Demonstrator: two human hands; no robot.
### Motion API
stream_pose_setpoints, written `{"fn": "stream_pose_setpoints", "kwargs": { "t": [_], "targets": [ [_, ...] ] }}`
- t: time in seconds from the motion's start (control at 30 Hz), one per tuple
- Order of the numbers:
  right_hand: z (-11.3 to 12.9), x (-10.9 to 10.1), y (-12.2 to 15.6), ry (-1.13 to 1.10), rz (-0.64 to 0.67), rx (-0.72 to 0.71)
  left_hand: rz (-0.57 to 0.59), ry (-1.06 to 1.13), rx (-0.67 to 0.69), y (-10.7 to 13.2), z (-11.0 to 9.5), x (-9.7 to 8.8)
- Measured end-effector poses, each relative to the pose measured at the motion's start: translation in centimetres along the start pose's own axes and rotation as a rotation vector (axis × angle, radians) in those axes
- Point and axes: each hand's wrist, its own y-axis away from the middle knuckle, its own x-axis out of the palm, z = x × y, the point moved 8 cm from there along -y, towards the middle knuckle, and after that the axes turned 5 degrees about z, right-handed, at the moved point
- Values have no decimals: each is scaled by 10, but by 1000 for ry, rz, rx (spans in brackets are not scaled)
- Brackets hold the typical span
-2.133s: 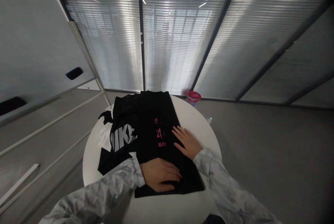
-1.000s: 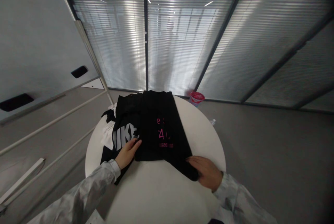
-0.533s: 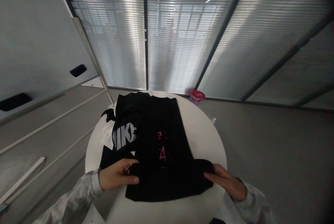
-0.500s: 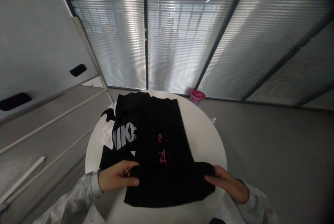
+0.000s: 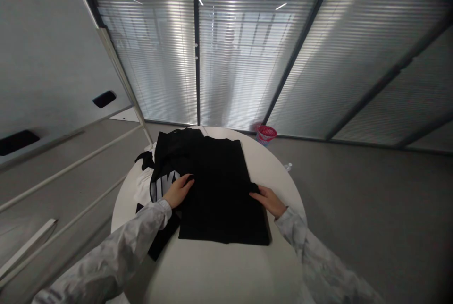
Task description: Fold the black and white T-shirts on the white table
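Note:
A black shirt (image 5: 222,209) lies folded over on itself across the round table, its pink lettering covered. My left hand (image 5: 179,191) pinches the left end of the shirt's turned-up edge, thumb on top. On the opposite side my right hand (image 5: 269,199) grips the right end of that edge near the shirt's right border. Left of the shirt, partly under my left forearm, is a black garment with white NIKE lettering (image 5: 163,186). Beside it lies some white cloth (image 5: 143,186) with a small black piece (image 5: 144,159) on top.
The white round table (image 5: 215,275) carries all the clothes. A red and blue basket (image 5: 266,134) stands on the floor beyond its far edge. A whiteboard on a metal frame (image 5: 120,68) is at the left, and blinds-covered glass panels (image 5: 233,77) are behind.
Both hands have moved away from me, carrying the shirt's near edge up over its body. The pink lettering is now covered, and more bare table shows at the front.

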Motion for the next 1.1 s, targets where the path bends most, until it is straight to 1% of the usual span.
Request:
{"fn": "stream_pose_setpoints", "kwargs": {
  "t": [0.07, 0.2, 0.27, 0.33, 0.4, 0.43, 0.5, 0.57, 0.67, 0.7, 0.77, 0.83, 0.87, 0.93, 1.0, 1.1],
  "targets": [
    [4, -1, 0, 36, 1, -25, 49, 111, 2, 1, 0, 4],
    [10, -16, 3, 76, -56, -85, 111, 361, -85, 6, 11, 7],
    [8, -23, -1, 64, -75, -104, 117, 430, -131, 3, 19, 8],
    [1, -24, -8, 91, -68, -91, 119, 441, -186, -4, 28, 8],
    [-3, -21, -15, 155, -54, -63, 106, 383, -258, -12, 35, 6],
    [-4, -20, -18, 190, -56, -55, 93, 320, -289, -18, 36, 3],
    [2, -18, -24, 258, -77, -54, 69, 135, -324, -31, 32, -6],
    [11, -18, -30, 319, -117, -71, 83, -37, -338, -48, 25, -10],
    [20, -15, -42, 385, -137, -88, 176, -133, -364, -72, 20, -3],
    [21, -13, -46, 398, -135, -91, 202, -149, -351, -79, 19, 1],
    [18, -11, -51, 426, -133, -92, 216, -195, -267, -89, 16, 8],
    [15, -10, -51, 444, -146, -96, 186, -229, -176, -92, 14, 9],
    [14, -10, -50, 446, -155, -99, 169, -237, -151, -91, 14, 9],
    [13, -11, -47, 446, -166, -106, 154, -277, -147, -87, 18, 6],
    [14, -12, -44, 445, -168, -112, 160, -366, -141, -81, 19, 4],
    [15, -15, -42, 438, -164, -116, 157, -472, -99, -75, 12, 0]
  ]
}}
